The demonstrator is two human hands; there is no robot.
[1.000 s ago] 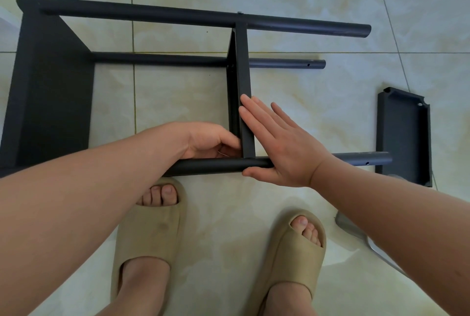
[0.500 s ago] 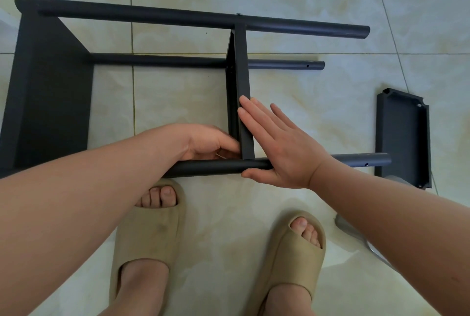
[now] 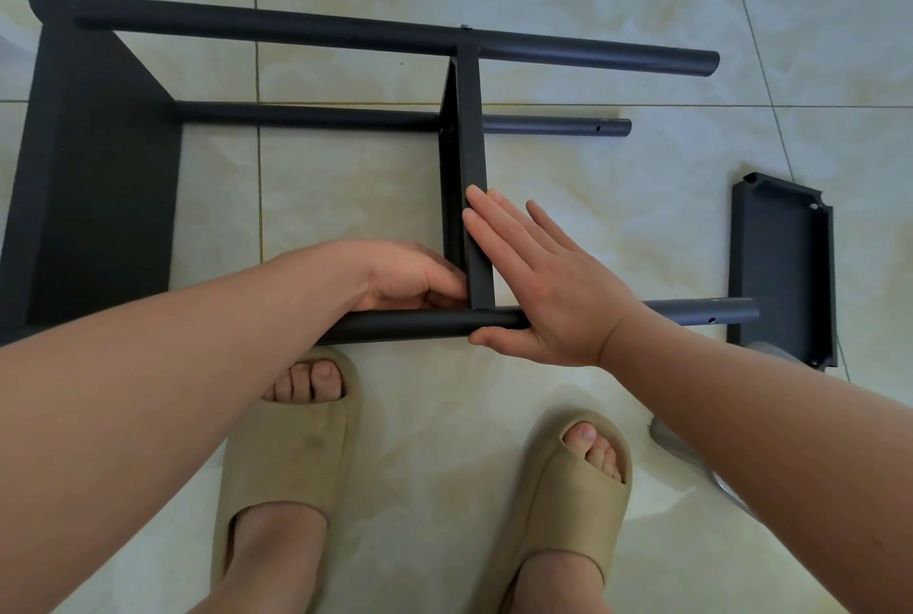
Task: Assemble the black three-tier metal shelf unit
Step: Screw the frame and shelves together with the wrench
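The black shelf unit lies on its side on the tiled floor. One shelf tray (image 3: 99, 178) is fixed at the left ends of the tubes. A middle shelf tray (image 3: 469, 139) stands on edge between the far tube (image 3: 375, 36) and the near tube (image 3: 420, 323). My left hand (image 3: 410, 280) is curled at the inner corner where the middle tray meets the near tube; whatever its fingertips pinch is hidden. My right hand (image 3: 538, 282) lies flat with fingers apart against the tray's right face, its thumb under the near tube. A third loose tray (image 3: 785, 267) lies at the right.
My two feet in beige slippers (image 3: 291, 455) stand just below the near tube. A lower tube (image 3: 553, 125) with a screw hole ends mid-floor. A grey object (image 3: 691, 455) pokes out from under my right forearm. Bare tiles stretch beyond the far tube.
Almost nothing has moved. Both hands stay at the same corner of the middle tray; only the camera has shifted slightly.
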